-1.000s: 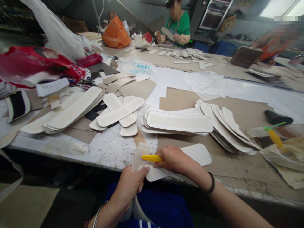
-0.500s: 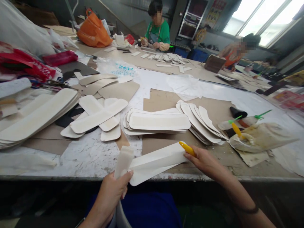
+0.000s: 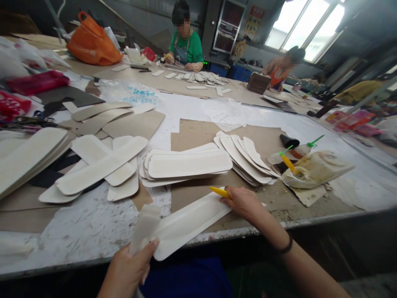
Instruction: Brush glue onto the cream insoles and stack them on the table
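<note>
My left hand (image 3: pixel 132 263) is closed around a bundle of narrow white strips (image 3: pixel 145 223), its thumb pressing the near end of a long white panel (image 3: pixel 189 223) with rounded corners. That panel slants over the table's front edge. At its far end, my right hand (image 3: pixel 243 203) is closed on a yellow-handled tool (image 3: pixel 219 191); the tool's working end is hidden under the fingers. Just beyond lies a stack of similar white panels (image 3: pixel 189 163), with a fanned pile of curved white pieces (image 3: pixel 245 159) to its right.
Crossed white panels (image 3: pixel 102 167) and another stack (image 3: pixel 31 153) lie at left. On the right are a stained plastic jug (image 3: pixel 325 167) with a yellow handle in its opening and green-tipped bottles (image 3: pixel 305 149). An orange bag (image 3: pixel 94 41) stands at the back; two people work across the table.
My view has swung to the right, so the table's contents appear further left. The yellow handle now lies flatter over the panel's far end. Both hands keep their holds.
</note>
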{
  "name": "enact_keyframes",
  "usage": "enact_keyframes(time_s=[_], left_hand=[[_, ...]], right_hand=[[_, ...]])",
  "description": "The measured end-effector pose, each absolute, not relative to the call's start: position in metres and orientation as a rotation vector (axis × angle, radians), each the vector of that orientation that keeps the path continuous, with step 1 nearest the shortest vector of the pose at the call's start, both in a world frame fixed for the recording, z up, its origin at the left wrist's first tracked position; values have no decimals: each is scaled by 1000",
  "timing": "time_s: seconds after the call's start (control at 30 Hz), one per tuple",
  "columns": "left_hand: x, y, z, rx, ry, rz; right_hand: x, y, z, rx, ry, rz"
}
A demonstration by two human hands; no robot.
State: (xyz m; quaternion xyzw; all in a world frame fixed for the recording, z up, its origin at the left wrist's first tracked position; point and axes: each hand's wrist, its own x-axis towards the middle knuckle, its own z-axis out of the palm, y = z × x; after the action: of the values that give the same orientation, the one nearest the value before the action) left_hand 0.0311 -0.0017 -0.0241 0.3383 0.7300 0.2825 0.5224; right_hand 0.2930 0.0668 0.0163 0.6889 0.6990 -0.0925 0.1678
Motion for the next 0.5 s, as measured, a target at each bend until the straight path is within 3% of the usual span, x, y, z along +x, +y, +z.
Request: enact_keyframes(time_s=[0.5], left_hand=[[31, -2, -26, 858, 1801, 629]], right_hand=[[315, 78, 12, 2057, 2010, -396]])
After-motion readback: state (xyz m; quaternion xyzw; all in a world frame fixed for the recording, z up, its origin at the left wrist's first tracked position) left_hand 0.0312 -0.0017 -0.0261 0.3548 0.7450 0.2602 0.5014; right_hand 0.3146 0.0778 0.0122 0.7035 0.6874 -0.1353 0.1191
